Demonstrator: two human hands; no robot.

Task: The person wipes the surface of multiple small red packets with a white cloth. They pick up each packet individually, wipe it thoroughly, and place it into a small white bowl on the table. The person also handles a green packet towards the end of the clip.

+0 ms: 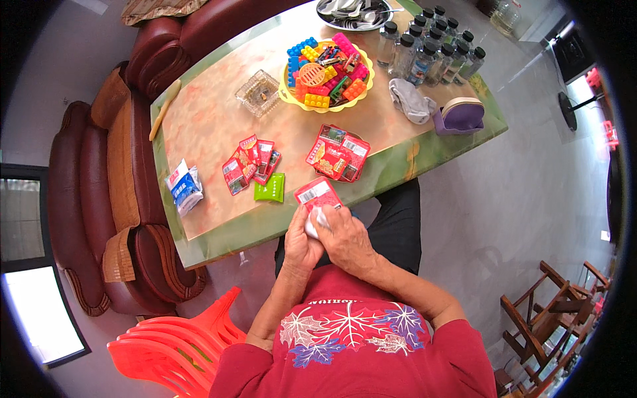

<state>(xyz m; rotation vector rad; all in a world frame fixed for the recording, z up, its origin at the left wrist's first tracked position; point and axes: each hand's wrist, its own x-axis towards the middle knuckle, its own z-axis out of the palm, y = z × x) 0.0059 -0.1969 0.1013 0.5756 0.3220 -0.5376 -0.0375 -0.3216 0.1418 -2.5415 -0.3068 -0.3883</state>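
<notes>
In front of my body, at the table's near edge, both hands are closed around a red packet [317, 193] with a white label patch. My left hand [302, 244] grips its lower left side. My right hand [350, 244] bends over a crumpled white tissue [312, 228] pressed against the packet's lower part; its fingertips partly hide both. Just beyond, a stack of similar red packets [337, 154] lies on the table. To the left are several fanned-out red packets [247, 161] and a green packet [269, 188].
The table [206, 132] holds a glass ashtray [258, 93], a yellow basket [286, 94] of toy bricks, bottles [424, 63], a grey cloth [411, 101], a purple container [461, 118], a blue-white pack [184, 188] and a tray of spoons [355, 26]. Red plastic chairs [179, 348] stand at lower left.
</notes>
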